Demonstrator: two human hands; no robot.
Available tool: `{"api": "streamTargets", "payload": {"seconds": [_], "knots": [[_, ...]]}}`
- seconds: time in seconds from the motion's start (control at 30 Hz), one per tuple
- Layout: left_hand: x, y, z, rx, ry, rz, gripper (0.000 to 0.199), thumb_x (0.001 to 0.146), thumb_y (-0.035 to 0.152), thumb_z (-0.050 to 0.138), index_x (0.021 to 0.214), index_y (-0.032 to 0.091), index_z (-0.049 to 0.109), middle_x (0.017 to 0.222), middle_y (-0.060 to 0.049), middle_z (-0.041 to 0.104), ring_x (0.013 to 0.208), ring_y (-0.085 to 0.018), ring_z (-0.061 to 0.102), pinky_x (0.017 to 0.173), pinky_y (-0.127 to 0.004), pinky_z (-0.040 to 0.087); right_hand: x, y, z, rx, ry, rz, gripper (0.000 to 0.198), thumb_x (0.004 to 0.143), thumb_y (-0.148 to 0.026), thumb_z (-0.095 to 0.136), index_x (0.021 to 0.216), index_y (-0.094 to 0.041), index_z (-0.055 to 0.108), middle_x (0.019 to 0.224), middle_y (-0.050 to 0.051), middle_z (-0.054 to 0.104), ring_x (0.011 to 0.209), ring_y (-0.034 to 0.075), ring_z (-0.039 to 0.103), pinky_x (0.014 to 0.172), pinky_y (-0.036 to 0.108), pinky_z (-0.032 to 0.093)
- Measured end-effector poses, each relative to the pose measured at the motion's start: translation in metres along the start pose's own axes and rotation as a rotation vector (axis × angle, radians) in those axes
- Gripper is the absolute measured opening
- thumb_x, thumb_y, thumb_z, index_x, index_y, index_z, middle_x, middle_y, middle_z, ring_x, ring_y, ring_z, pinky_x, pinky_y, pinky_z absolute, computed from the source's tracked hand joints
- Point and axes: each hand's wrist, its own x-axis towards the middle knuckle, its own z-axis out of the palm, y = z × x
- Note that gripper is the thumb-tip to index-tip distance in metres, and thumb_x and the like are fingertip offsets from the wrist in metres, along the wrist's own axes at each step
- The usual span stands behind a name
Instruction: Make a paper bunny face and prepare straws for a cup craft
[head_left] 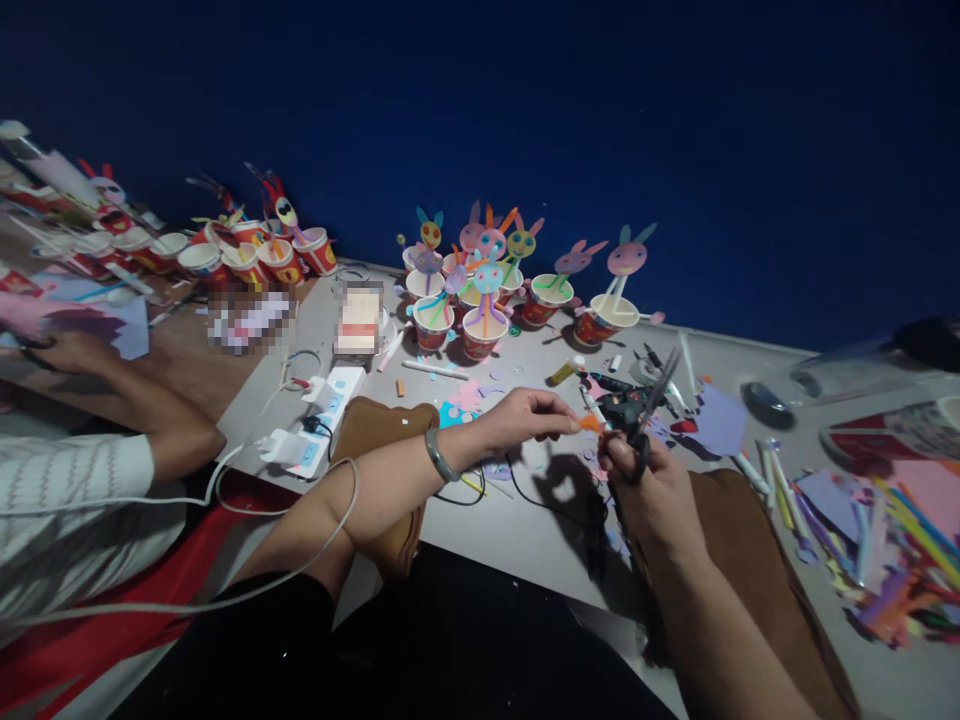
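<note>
My left hand point(525, 418), with a bracelet at the wrist, reaches in over the table, its fingertips pinched on a small orange paper piece point(591, 424). Close by on the right, my right hand point(660, 495) is closed around a pair of scissors point(658, 395), blades pointing up and away. The fingers of that hand are near the orange piece; whether they touch it I cannot tell. Below the hands, paper scraps point(461, 405) and a thin black cable lie on the table. A black tool, probably a glue gun point(626, 408), lies just behind the scissors.
Paper cups with rabbit-faced figures point(486, 330) stand along the blue wall. A white power strip point(330, 410) with cables lies left. Colored paper strips point(900, 560) and a tilted red cup point(892, 440) are right. Another person's arm point(142, 405) is at the left.
</note>
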Motion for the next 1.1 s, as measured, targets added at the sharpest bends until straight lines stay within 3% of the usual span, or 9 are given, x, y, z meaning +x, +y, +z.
{"api": "streamTargets", "payload": {"seconds": [0.17,0.3,0.43,0.63,1.1], "knots": [[0.0,0.002,0.006,-0.258,0.163,0.023,0.04,0.058,0.042,0.086,0.076,0.013,0.066,0.061,0.006,0.056,0.058,-0.005,0.046,0.061,-0.026,0.03,-0.015,0.008,0.015,0.009,-0.113,-0.055,0.037,0.072,-0.054,0.077,0.083,-0.023,0.061,0.09,0.003,0.063,0.085,0.021,0.059,0.078,0.035,0.049],[0.0,0.004,0.01,-0.332,0.228,0.018,0.043,0.052,0.043,0.089,0.074,0.013,0.066,0.062,0.006,0.056,0.058,-0.004,0.043,0.062,-0.026,0.03,-0.023,0.002,0.035,-0.074,-0.179,-0.012,0.04,0.068,-0.055,0.078,0.084,-0.022,0.061,0.083,0.003,0.062,0.078,0.02,0.057,0.072,0.034,0.048],[0.002,0.002,0.011,-0.329,0.255,0.034,0.045,0.048,0.044,0.09,0.071,0.013,0.067,0.063,0.005,0.058,0.058,-0.005,0.041,0.061,-0.027,0.028,-0.022,-0.007,0.049,-0.055,-0.188,0.046,0.043,0.067,-0.057,0.078,0.083,-0.023,0.058,0.077,0.002,0.061,0.069,0.018,0.054,0.061,0.032,0.047],[0.003,0.0,0.01,-0.285,0.265,0.08,0.05,0.045,0.051,0.091,0.069,0.013,0.067,0.059,0.006,0.057,0.057,-0.004,0.041,0.06,-0.027,0.028,-0.015,-0.006,0.054,-0.034,-0.198,0.026,0.041,0.075,-0.06,0.072,0.079,-0.024,0.053,0.065,-0.001,0.054,0.06,0.015,0.046,0.052,0.028,0.041],[0.001,0.0,0.008,-0.215,0.273,0.08,0.051,0.047,0.054,0.088,0.068,0.013,0.066,0.058,0.006,0.056,0.059,-0.004,0.042,0.06,-0.026,0.029,-0.012,0.0,0.056,-0.059,-0.164,-0.004,0.046,0.078,-0.064,0.069,0.072,-0.024,0.047,0.058,-0.004,0.047,0.053,0.012,0.042,0.047,0.026,0.037]]}}
